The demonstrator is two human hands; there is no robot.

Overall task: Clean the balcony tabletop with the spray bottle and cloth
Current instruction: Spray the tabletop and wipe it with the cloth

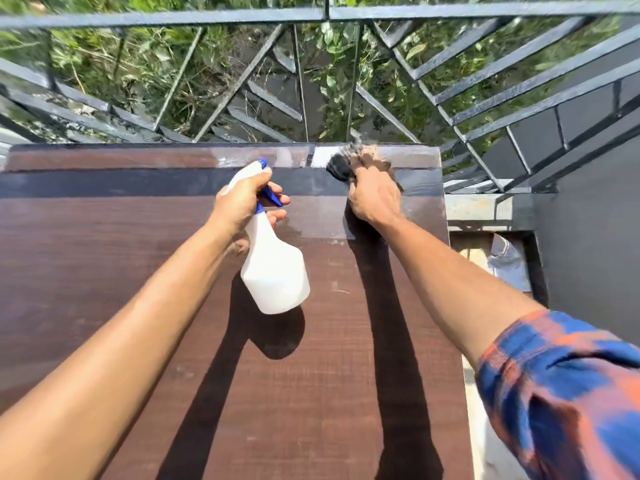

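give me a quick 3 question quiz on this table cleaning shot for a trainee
1. The left hand grips: A) a spray bottle B) a brush C) a cup
2. True or false: the right hand holds the cloth at the near edge of the tabletop.
3. Fill in: just beyond the tabletop's far edge stands a metal ____.

Key
1. A
2. False, the cloth is at the far edge.
3. railing
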